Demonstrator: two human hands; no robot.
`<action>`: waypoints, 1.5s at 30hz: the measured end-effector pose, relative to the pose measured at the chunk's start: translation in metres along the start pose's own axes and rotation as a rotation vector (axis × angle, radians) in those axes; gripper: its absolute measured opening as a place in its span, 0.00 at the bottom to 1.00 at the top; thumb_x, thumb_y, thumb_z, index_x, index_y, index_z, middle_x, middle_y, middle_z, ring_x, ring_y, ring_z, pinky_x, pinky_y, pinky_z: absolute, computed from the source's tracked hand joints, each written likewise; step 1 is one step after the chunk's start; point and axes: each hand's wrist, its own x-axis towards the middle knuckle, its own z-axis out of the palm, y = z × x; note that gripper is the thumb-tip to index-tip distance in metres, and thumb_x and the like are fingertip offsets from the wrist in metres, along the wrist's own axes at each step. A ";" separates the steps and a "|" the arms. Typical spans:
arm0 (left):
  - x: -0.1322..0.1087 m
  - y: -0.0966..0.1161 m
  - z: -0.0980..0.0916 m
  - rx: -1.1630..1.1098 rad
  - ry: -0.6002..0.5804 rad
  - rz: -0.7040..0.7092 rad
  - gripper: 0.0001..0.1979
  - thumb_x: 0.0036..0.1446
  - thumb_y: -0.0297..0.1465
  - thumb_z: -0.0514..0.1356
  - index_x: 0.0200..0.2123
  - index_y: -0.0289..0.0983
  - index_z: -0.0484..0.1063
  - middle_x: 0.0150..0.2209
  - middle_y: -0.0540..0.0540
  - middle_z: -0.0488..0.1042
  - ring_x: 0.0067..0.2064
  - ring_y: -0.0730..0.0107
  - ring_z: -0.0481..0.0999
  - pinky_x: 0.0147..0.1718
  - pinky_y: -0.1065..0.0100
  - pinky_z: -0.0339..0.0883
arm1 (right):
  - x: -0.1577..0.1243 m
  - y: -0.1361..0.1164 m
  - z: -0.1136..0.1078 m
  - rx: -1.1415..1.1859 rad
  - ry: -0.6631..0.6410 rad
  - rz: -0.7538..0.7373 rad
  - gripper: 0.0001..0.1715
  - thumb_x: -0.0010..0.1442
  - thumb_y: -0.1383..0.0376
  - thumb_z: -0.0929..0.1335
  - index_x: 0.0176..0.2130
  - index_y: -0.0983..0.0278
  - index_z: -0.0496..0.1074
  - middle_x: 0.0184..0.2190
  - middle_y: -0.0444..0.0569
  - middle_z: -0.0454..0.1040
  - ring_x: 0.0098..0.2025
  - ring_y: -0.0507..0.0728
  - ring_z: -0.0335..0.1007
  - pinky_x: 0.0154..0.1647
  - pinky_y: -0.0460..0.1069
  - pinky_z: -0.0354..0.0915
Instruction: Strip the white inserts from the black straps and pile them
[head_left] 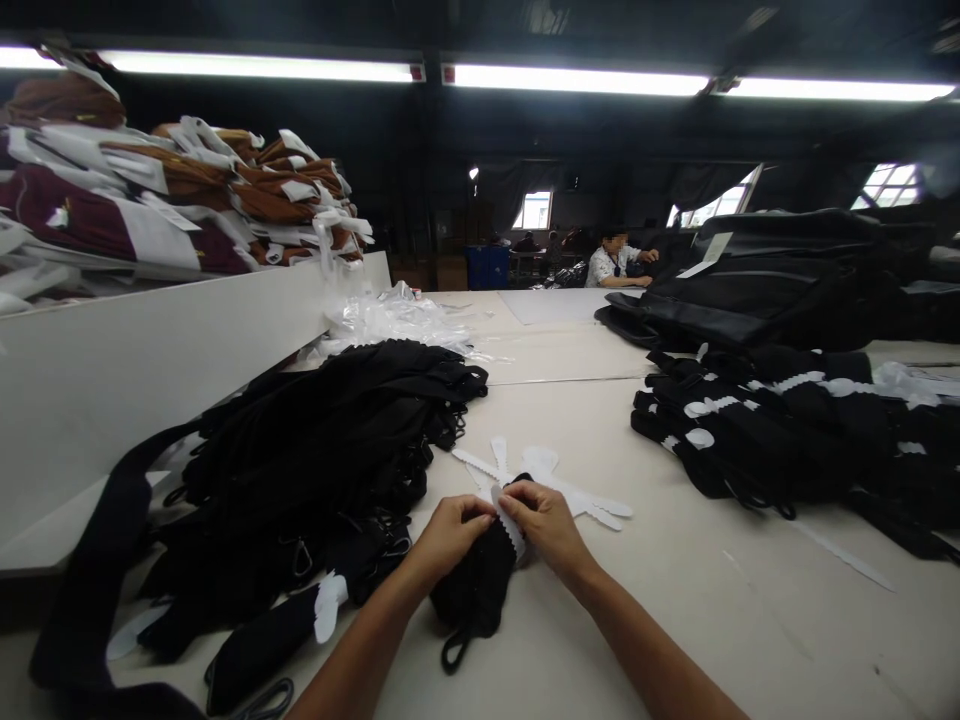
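Both my hands meet over a small black fabric piece [474, 590] that lies on the pale table [675, 600] in front of me. My left hand [448, 534] pinches its upper edge. My right hand [546, 522] holds a white zigzag-edged strip [511, 530] against the same piece. A black loop of the piece trails toward me. Several loose white zigzag strips [570, 490] lie just beyond my fingers.
A big heap of black fabric pieces [315, 470] lies to the left, another with white strips [795, 430] to the right. Black bags [757, 280] are stacked behind it. Brown and maroon bundles [165, 200] sit on a raised shelf at left. A person [616, 262] works far back.
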 end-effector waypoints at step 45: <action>0.001 -0.023 0.006 0.461 0.537 0.318 0.09 0.49 0.32 0.51 0.25 0.43 0.71 0.26 0.53 0.74 0.30 0.66 0.74 0.32 0.70 0.63 | 0.007 -0.007 0.033 -0.324 0.061 0.102 0.06 0.51 0.63 0.72 0.26 0.64 0.78 0.24 0.45 0.78 0.28 0.52 0.72 0.26 0.44 0.58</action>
